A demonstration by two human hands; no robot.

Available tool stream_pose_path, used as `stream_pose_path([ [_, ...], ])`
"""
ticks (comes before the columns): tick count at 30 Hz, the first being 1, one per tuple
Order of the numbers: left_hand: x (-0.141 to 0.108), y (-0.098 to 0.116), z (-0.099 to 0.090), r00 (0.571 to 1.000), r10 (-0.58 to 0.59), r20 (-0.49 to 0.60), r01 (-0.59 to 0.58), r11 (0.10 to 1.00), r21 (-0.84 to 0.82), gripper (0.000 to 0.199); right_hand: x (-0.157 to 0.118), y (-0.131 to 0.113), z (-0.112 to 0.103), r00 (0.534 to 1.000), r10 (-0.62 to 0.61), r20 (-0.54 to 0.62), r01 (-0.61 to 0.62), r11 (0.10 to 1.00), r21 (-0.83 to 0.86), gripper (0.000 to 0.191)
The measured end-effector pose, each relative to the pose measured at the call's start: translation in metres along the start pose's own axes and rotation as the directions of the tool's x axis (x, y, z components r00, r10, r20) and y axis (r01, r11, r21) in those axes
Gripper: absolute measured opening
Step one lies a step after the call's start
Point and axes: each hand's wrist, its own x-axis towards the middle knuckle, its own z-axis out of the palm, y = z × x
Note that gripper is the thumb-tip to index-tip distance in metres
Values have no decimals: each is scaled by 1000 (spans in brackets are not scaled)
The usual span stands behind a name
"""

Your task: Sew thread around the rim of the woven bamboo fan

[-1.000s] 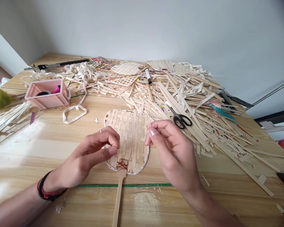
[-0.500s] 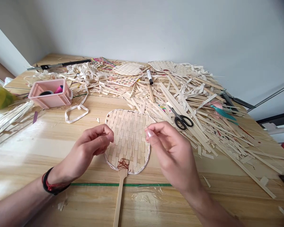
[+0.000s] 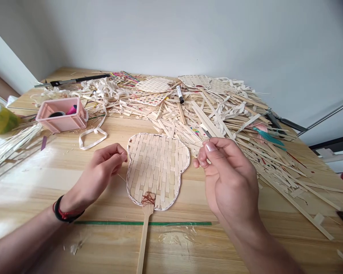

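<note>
Lying flat: a woven fan [image 3: 157, 171]

It sits mid tabletop [image 3: 51, 160], handle [image 3: 145, 236] toward the near edge. Left hand [image 3: 100, 171] and right hand [image 3: 231, 179] pinch thumb to finger; on what, I cannot tell. Probably light, bendable, its weave fragile: best lifted by the handle.

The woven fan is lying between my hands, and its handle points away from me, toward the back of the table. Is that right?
Not quite: the handle points toward you, as the head view shows. The woven fan does lie between your hands.
</note>
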Motion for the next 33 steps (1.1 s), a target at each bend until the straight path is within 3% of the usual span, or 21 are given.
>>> stream_pose_path([
  [7, 22, 2, -22, 987, 58, -149, -15, 961, 278, 18, 0, -2, 2, 1000, -9, -10, 9, 1000, 25, 7],
  [15, 30, 7, -36, 994, 105, 18, -94, 784, 613, 20, 0, -2, 2, 1000, -10, -12, 11, 999, 42, 8],
  [24, 36, 11, -51, 985, 149, -87, -35, 667, 744, 19, 2, -1, 0, 999, -4, -33, 5, 999, 40, 11],
  [29, 33, 14, -57, 983, 167, -81, -70, 737, 672, 28, 0, 3, -3, 991, 27, 128, -22, 999, -39, 15],
  [33, 26, 21, -49, 928, 284, -242, -96, 810, 579, 43, -5, 1, 0, 979, 15, 205, 9, 993, -114, 17],
])
